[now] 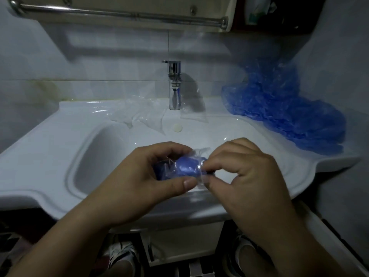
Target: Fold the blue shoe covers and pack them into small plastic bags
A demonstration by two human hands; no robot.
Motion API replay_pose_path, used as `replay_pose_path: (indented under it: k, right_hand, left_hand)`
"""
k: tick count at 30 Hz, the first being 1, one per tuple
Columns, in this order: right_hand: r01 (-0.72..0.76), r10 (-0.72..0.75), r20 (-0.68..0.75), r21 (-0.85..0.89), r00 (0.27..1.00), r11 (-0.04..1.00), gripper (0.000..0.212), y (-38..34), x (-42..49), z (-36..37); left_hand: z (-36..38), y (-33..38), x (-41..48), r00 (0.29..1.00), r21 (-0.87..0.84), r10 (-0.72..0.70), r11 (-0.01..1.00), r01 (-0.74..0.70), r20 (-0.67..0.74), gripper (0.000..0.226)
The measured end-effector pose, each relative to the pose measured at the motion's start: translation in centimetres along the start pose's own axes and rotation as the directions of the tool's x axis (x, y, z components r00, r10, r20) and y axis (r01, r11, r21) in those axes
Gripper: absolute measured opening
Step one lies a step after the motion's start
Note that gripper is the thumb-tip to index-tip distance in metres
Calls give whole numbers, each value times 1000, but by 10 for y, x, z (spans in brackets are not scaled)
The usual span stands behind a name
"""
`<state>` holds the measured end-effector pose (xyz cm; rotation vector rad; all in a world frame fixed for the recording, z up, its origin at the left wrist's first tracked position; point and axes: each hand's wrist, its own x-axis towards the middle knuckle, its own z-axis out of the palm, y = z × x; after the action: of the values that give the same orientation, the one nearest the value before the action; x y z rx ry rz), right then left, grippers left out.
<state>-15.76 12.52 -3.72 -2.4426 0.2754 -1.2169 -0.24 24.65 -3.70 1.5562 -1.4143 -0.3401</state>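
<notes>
Holding a small clear plastic bag (171,166) between both hands here, right over the front rim of the white ceramic sink (60,156). Inside the bag, sitting between the two sets of fingertips, is a folded blue shoe cover (187,166), squashed into a tight little wad.

The left hand (139,176) has its fingers curled over the top of the bag and the thumb tucked underneath, so it's got a proper grip on the left end. The right hand (245,176) is pinching the bag's right edge between thumb and forefinger, and its other fingers are curled loosely behind. The two thumbs are almost touching under the bag. A bit of crinkled clear plastic sticks up just past the right fingertips.

Well beyond the right hand's fingers, off to the right, there's a loose heap of crinkly blue plastic shoe covers (279,108) piled on the sink's ledge and up against the wall. Straight ahead of the fingers, well apart, a chrome tap (175,86) stands at the back, with some spare clear plastic bags (137,114) lying just left of it. A small round white cap (177,128) sits between the tap and the fingers. Below the wrists you can see a pair of sneakers (121,254) on the floor.
</notes>
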Motion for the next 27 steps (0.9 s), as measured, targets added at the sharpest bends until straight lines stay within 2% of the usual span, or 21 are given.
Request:
replay_pose_path:
  k: [3, 5, 7, 10, 13, 17, 19, 22, 24, 27]
  right_hand:
    - [-25, 23, 60, 29, 998, 999, 9, 2, -1, 0]
    - [-72, 66, 72, 80, 995, 994, 8, 2, -1, -3]
    - [-98, 89, 115, 79, 989, 992, 9, 2, 0, -7]
    - [-24, 29, 219, -29, 975, 999, 9, 1, 2, -9]
    - [34, -3, 297, -100, 955, 994, 16, -6, 2, -7]
    - [-103, 115, 428, -51, 896, 993, 51, -14, 1, -11]
    - [-134, 171, 497, -109, 851, 985, 53, -17, 0, -13]
    - [-148, 208, 484, -161, 850, 976, 57, -23, 3, -13]
    - [-145, 206, 439, -169, 875, 975, 53, -25, 5, -11]
    - [-135, 163, 198, -149, 967, 980, 53, -19, 4, -13]
  left_hand:
    - [0, 0, -1, 1000, 21, 13, 1000, -13, -22, 38]
    - [-2, 3, -2, 1000, 46, 2, 999, -4, 29, 40]
    - [-2, 7, -4, 997, 195, -16, 981, 1, 73, 47]
    - [1, 12, -4, 999, 390, 18, 920, -34, 47, 49]
    - [4, 16, -3, 996, 349, 73, 933, -85, 48, 35]
    - [4, 15, -3, 997, 196, 63, 978, -71, 46, 29]
    - [3, 14, -4, 995, 222, 93, 970, -96, 24, 26]
    - [4, 14, -3, 990, 272, 139, 953, -136, 6, 20]
    - [2, 14, -2, 988, 287, 157, 946, -150, -2, 18]
    - [-1, 10, -1, 986, 317, 157, 939, -131, -57, 21]
